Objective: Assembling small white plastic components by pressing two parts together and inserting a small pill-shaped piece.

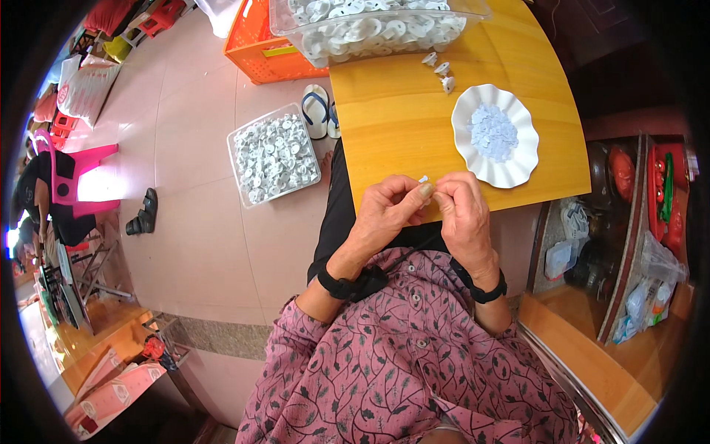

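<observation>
Close together at the near edge of the yellow table, my two hands meet fingertip to fingertip. My left hand [396, 205] is closed in a pinch, with a small pale plastic piece [424, 179] showing at the thumb tip. Fingers of my right hand [462, 207] are pinched beside it; whatever they hold is hidden. A white scalloped plate [526, 166] sits just beyond my right hand, holding a heap of thin pale-blue flakes [493, 133]. Several small white plastic parts [444, 69] lie farther back on the wooden table top [399, 118].
A clear tub [384, 33] full of white plastic parts stands at the table's far edge, near an orange crate [266, 59]. On the floor to the left are another filled tub [275, 155], slippers [315, 111] and a black sandal [143, 213]. Open shelves [629, 244] stand at right.
</observation>
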Action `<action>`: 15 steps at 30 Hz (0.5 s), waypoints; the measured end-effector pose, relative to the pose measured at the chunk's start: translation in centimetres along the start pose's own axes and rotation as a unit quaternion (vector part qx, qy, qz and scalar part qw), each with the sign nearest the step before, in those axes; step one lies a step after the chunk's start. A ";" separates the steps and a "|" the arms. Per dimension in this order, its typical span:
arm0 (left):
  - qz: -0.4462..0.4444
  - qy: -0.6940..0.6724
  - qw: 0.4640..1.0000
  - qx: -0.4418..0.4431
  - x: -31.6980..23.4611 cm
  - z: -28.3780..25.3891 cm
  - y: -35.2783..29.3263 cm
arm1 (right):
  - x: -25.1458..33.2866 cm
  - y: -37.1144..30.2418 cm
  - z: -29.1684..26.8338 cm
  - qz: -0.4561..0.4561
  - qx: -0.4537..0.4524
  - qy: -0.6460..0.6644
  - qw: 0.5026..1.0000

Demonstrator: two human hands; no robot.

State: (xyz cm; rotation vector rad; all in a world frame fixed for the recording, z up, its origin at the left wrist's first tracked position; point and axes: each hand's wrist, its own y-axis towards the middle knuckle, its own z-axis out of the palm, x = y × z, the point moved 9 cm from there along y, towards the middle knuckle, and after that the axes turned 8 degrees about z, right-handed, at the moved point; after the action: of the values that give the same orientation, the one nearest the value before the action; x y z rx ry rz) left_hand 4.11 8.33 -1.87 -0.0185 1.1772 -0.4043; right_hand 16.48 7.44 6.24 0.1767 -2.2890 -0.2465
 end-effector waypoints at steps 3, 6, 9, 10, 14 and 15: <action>0.012 0.027 1.000 0.003 0.2 -0.2 0.0 | 0.5 0.0 0.2 -0.024 0.012 -0.046 0.999; 0.012 0.050 0.999 0.017 0.2 -0.2 0.1 | 1.0 0.0 0.2 -0.036 0.032 -0.079 0.996; 0.015 0.082 0.996 0.024 -0.1 -0.1 0.1 | 1.2 0.1 0.3 -0.049 0.058 -0.101 0.992; 0.014 0.082 0.996 0.025 -0.1 -0.2 0.1 | 1.3 0.1 0.3 -0.059 0.068 -0.110 0.990; 0.016 0.103 0.994 0.041 -0.1 -0.2 0.1 | 1.2 0.2 0.3 -0.068 0.088 -0.112 0.987; 0.021 0.107 0.993 0.045 -0.1 -0.2 0.1 | 1.1 0.3 0.3 -0.063 0.097 -0.092 0.989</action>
State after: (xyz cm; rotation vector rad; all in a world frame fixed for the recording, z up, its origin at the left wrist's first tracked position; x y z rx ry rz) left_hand 3.94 8.46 -1.82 0.1313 1.3675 -0.4291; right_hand 15.52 7.51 6.95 0.4152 -2.4878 -0.1075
